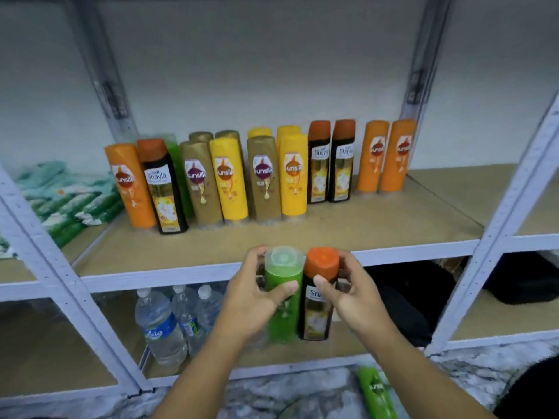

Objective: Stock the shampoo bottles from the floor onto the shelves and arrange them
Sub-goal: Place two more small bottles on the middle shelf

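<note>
Noted on upper shelf [363, 228], toward the rear: row of bottles [263, 176], upright, two deep at mid-row. Left of the row, in the adjoining bay: stacked packets [66, 198]. On lower shelf [121, 325], left part, beneath the row: water bottles [163, 325], upright and clustered. Before the upper shelf's front edge, side by side and touching: left-held bottle [284, 276] in left hand [251, 300], right-held bottle [320, 267] in right hand [354, 300]. On floor [287, 397], before the rack, between the forearms: floor bottle [376, 391], lying down.
</note>
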{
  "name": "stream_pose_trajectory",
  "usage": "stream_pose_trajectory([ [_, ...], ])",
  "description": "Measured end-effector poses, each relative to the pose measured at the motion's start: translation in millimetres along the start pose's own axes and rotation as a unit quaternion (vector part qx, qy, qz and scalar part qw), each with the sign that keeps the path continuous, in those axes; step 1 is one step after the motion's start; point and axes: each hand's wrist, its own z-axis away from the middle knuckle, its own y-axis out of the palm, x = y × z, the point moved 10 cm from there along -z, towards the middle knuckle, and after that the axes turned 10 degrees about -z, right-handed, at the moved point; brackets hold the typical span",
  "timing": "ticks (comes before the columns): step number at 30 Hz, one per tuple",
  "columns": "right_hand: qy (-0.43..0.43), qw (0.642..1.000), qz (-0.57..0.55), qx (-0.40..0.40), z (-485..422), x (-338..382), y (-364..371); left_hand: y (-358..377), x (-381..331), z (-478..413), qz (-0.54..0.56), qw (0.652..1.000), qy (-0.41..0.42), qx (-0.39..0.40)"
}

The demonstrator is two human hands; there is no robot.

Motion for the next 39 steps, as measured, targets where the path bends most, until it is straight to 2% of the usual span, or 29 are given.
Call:
stream_pose_trajectory([
  [6, -0.142, 0.989, -0.039, -0.028, -49.4, 121.0, -33.8, -32.1, -123.0, -55.5, 0.065, 0.988, 0.122, -0.069],
  [11, -0.164, 0.984, -0.049, -0.052, -89.1, 142.5, -61.4, -13.3, -163.7, -100.7, 0.08, 0.983, 0.134, -0.093],
  [16, -0.149, 0.986, -0.044, -0.057, -124.1, 121.9, -73.9, 14.8, -155.2, -129.4, 0.053, 0.987, 0.09, -0.124],
  [20, -0.145, 0.989, -0.03, -0.001, -136.3, 112.4, -72.2, 24.3, -145.3, -139.3, 0.036, 0.988, 0.1, -0.111],
  [23, -0.071, 0.994, 0.03, 0.076, -137.9, 68.5, -70.4, 43.6, -118.1, -133.9, -0.024, 0.994, 0.088, -0.054],
  [26, -0.003, 0.99, 0.097, 0.107, -140.9, 32.3, -76.4, 66.7, -76.4, -124.2, -0.079, 0.995, 0.064, -0.023],
  [31, 0.007, 0.991, 0.111, 0.08, -156.5, 25.3, -82.7, 86.3, -48.3, -130.0, -0.104, 0.994, 0.016, -0.025],
  [39, -0.027, 0.994, 0.107, -0.007, -185.9, 6.8, -95.2, 99.2, -50.9, -159.6, -0.177, 0.981, 0.001, -0.076],
])
